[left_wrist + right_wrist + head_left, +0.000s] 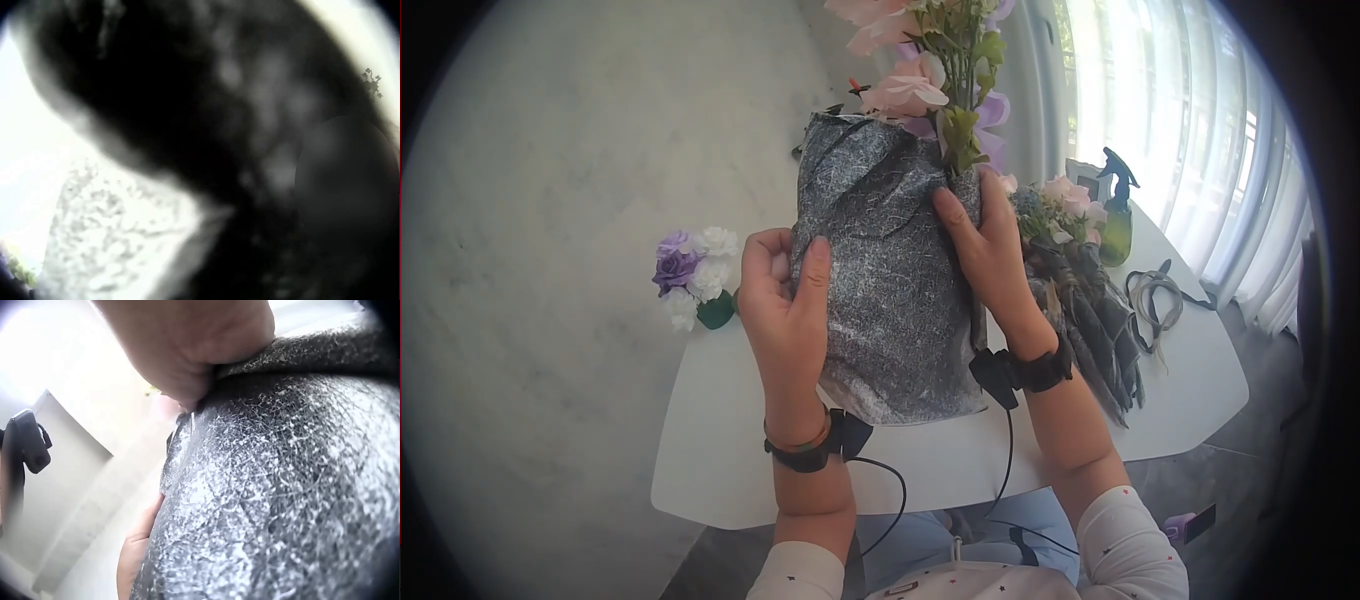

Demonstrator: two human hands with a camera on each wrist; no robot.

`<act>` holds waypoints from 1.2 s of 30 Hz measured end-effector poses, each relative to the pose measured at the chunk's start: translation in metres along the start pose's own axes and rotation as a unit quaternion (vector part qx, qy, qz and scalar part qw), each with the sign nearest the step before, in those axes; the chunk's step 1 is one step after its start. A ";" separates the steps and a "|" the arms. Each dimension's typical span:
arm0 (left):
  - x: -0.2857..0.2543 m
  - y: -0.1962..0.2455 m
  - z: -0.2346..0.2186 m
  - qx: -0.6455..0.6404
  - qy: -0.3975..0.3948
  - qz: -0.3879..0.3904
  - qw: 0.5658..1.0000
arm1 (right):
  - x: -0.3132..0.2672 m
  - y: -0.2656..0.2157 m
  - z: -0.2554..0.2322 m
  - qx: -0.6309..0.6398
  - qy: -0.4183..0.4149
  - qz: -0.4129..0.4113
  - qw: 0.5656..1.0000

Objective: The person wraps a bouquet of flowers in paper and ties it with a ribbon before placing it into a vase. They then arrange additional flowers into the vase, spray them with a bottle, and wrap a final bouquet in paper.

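A dark grey, white-veined sheet of wrapping (pixel 890 290) is held up before the person, wrapped around flowers with pink roses (pixel 910 90) and green leaves rising from its top. The left hand (pixel 785 300) grips its left edge, thumb on the front and fingers curled behind. At the upper right edge, the right hand (pixel 990 250) pinches the sheet, thumb in front, fingers at the side. In the right wrist view the veined sheet (pixel 269 487) fills much of the picture below the right hand (pixel 194 344). The left wrist view is mostly dark and blurred.
On the white table (pixel 1200 370), right side, lie a second wrapped bouquet (pixel 1100 320) and a coil of ribbon (pixel 1155 300). A spray bottle (pixel 1117 225) stands behind them near a frame. Purple and white flowers (pixel 685 270) are at the left edge.
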State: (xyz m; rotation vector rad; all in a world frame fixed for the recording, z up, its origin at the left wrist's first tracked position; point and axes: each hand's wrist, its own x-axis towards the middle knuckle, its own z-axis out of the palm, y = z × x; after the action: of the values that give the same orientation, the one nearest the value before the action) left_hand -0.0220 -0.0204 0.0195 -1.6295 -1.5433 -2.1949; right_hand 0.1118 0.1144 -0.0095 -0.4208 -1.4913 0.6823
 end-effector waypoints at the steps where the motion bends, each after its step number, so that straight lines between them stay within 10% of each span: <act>1: 0.001 -0.001 -0.002 0.000 -0.001 0.000 1.000 | 0.000 0.002 0.000 -0.020 -0.001 -0.019 1.000; 12: 0.008 -0.018 -0.004 -0.022 -0.137 -0.073 0.988 | 0.007 -0.004 -0.013 -0.029 -0.043 -0.081 0.995; 18: 0.004 -0.018 0.000 -0.095 -0.074 -0.043 0.992 | 0.019 -0.004 -0.032 0.142 -0.051 0.052 0.987; 36: 0.019 0.014 -0.090 0.152 -0.019 -0.008 0.988 | 0.000 -0.016 -0.008 -0.002 -0.138 0.016 0.990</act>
State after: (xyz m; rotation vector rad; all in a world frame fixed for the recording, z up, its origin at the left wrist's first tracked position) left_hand -0.0888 -0.0803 0.0449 -1.5765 -1.8000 -1.8297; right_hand 0.1222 0.1030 0.0002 -0.3629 -1.7506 0.7870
